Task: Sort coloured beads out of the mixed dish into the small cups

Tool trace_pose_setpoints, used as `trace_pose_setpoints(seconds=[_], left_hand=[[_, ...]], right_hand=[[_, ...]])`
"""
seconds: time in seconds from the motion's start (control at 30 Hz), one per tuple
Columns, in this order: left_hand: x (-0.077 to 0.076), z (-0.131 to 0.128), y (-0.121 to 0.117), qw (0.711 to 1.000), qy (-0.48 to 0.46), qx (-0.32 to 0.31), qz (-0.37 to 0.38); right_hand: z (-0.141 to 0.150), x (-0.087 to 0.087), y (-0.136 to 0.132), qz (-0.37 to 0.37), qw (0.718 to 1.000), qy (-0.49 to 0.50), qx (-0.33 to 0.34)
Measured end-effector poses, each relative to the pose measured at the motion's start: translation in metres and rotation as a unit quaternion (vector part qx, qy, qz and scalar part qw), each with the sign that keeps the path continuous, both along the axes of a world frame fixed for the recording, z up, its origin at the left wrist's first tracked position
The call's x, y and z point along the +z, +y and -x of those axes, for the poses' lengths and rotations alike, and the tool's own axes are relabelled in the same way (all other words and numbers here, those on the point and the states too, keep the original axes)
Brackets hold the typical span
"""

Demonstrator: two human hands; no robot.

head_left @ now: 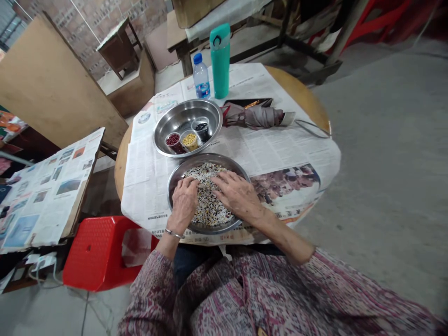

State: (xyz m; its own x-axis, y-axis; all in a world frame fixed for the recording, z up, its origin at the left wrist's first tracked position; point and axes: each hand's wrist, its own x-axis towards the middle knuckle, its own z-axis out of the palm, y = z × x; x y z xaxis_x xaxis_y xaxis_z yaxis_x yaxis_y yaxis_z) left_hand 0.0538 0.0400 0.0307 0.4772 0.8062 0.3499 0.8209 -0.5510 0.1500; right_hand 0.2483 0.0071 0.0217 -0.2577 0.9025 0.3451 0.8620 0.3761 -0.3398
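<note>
From the head camera, the left grip point(184, 203) is pressed together, its fingers bunched in the mixed grains point(209, 207) filling a steel basin point(210, 159). The right grip point(238, 196) lies spread over them. The basin sits on newspaper point(280, 149) on a round wooden counter point(301, 91), just beside a second steel basin point(187, 109) holding three small cups point(191, 140).

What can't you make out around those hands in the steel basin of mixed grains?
All from the head view:
Grains beneath the left hand and right hand: hidden by the hands.
Exact kinds of grain in the steel basin: too small.
Dark flat object: partly hidden by the folded umbrella.
Newspaper text: too small.
</note>
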Motion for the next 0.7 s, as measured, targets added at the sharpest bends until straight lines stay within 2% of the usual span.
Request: trace_pose_setpoints(seconds=[0.2, 0.37, 0.5, 0.7], left_hand=[[0.007, 0.004, -0.031, 1.0, -0.016, 0.013, 0.016], [0.009, -0.004, -0.048, 0.994, -0.034, 0.0, 0.104], [0.009, -0.008, -0.045, 0.991, -0.034, -0.007, 0.131], [0.009, -0.008, -0.019, 0.997, -0.022, 0.05, 0.055]], right_hand=[[-0.002, 0.002, 0.001, -0.016, 0.996, -0.019, 0.08], [-0.007, -0.002, 0.002, -0.018, 0.993, 0.008, 0.12], [-0.007, -0.005, 0.002, -0.01, 0.993, 0.036, 0.11], [-0.006, -0.009, 0.001, -0.026, 0.998, 0.053, 0.038]])
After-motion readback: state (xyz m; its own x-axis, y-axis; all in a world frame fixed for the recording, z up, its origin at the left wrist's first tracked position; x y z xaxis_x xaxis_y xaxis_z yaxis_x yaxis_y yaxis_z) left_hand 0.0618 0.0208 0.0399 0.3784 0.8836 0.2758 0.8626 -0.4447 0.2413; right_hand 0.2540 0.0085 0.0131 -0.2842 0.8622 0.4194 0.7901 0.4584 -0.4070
